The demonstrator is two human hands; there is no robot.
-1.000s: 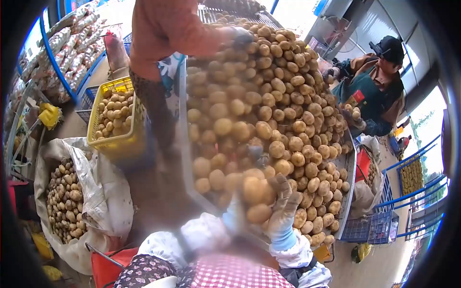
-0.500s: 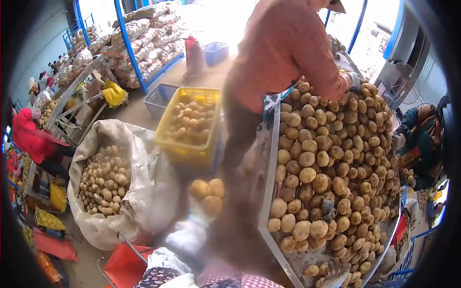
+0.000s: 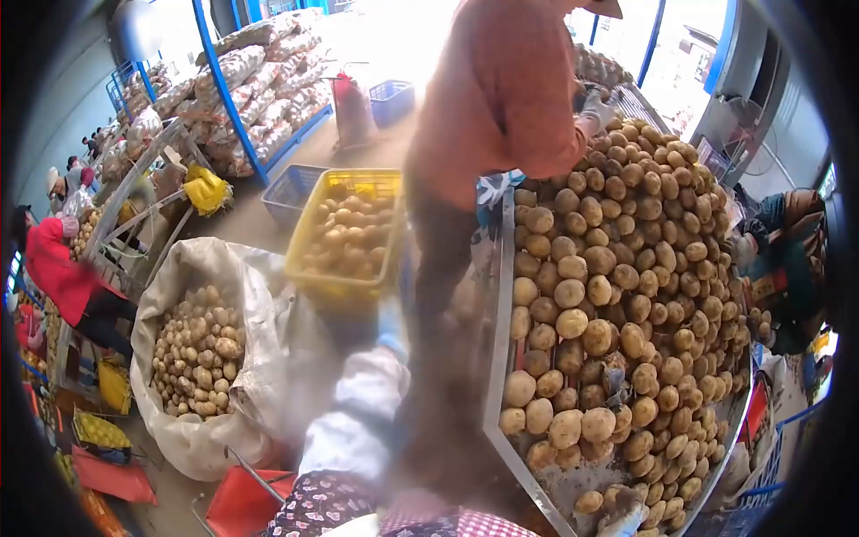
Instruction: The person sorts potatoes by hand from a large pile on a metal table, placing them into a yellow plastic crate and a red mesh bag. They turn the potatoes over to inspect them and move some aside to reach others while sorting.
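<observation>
Head view: two gloved hands, both blurred.
Left hand point(image 3: 391, 324): reached to the yellow plastic crate point(image 3: 344, 234) of potatoes; grip unclear.
Right hand point(image 3: 624, 517): on the metal sorting surface point(image 3: 497, 295), right of the crate; grip unclear.
Brown potatoes point(image 3: 617, 268): heaped there.

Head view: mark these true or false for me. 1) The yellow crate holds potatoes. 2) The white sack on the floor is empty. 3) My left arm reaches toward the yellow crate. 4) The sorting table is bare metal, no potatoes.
1) True: the yellow crate holds potatoes.
2) False: the white sack is open and holds potatoes.
3) True: the left hand, blurred, is at the crate's near edge.
4) False: the sorting table is heaped with potatoes; the right hand rests at its near end.
</observation>
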